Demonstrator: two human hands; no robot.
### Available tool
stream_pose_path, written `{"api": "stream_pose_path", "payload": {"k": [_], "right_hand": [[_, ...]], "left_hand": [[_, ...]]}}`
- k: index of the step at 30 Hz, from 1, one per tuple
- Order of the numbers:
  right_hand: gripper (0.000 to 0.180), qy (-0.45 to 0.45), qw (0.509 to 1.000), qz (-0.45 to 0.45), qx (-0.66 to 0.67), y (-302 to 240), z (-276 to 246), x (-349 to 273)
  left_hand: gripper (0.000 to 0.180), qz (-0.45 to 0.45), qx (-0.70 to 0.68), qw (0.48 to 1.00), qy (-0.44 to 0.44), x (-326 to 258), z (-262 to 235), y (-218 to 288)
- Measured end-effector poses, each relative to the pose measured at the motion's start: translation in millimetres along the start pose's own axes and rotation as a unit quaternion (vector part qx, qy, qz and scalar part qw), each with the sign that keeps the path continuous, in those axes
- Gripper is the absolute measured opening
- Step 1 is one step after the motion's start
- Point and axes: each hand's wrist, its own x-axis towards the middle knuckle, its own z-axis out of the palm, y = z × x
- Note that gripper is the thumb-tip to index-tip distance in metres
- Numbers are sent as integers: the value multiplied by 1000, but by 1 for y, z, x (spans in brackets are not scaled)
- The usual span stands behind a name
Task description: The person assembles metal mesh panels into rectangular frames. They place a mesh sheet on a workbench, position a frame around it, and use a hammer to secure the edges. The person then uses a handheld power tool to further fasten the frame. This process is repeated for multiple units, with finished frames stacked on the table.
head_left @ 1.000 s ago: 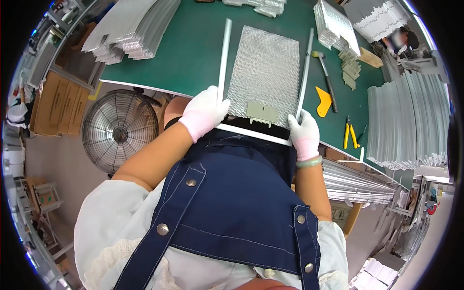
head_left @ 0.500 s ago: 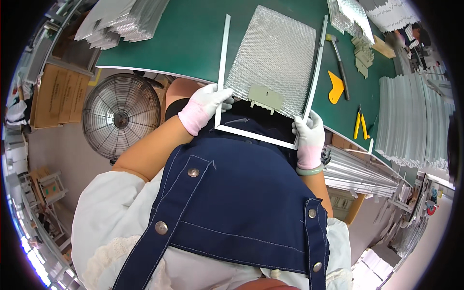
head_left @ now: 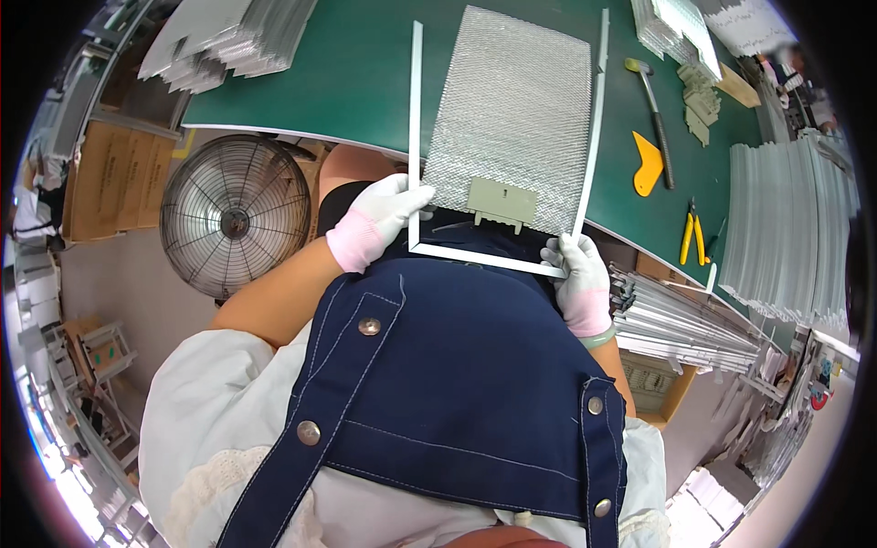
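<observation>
A white U-shaped frame (head_left: pixel 493 261) spans between my hands, its closed side toward my body and its two long arms pointing away over the bench. My gloved left hand (head_left: pixel 391 212) grips the left arm just above the corner. At the opposite corner, my gloved right hand (head_left: pixel 579 270) pinches the frame between thumb and fingers. Between the frame's arms lies a silvery mesh panel (head_left: pixel 516 100), its near end reaching past the bench edge. A grey-green plastic plate (head_left: pixel 502 203) with small prongs rests on the panel's near end.
On the green bench (head_left: pixel 356 64) lie a hammer (head_left: pixel 654 123), a yellow scraper (head_left: pixel 647 164) and yellow-handled pliers (head_left: pixel 692 236). Stacks of mesh panels (head_left: pixel 233 41) stand far left. White strips (head_left: pixel 781 233) are piled at right. A floor fan (head_left: pixel 236 224) stands left of the bench.
The frame has shifted slightly left, and its right corner has risen. My right hand's grip has turned a little at that corner. The left hand still holds its side, slightly lower.
</observation>
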Motion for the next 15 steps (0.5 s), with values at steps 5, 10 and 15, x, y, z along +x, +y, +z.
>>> {"api": "stream_pose_path", "payload": {"k": [5,10,15], "right_hand": [[18,-7,997,-28,66,5,10,3],[19,10,996,-55,69,4,16,2],[20,29,996,-51,70,9,12,8]], "left_hand": [[33,19,27,998,-50,10,0,-6],[35,-20,-14,993,-111,8,-10,5],[34,-42,-153,986,-57,2,-3,-4]]}}
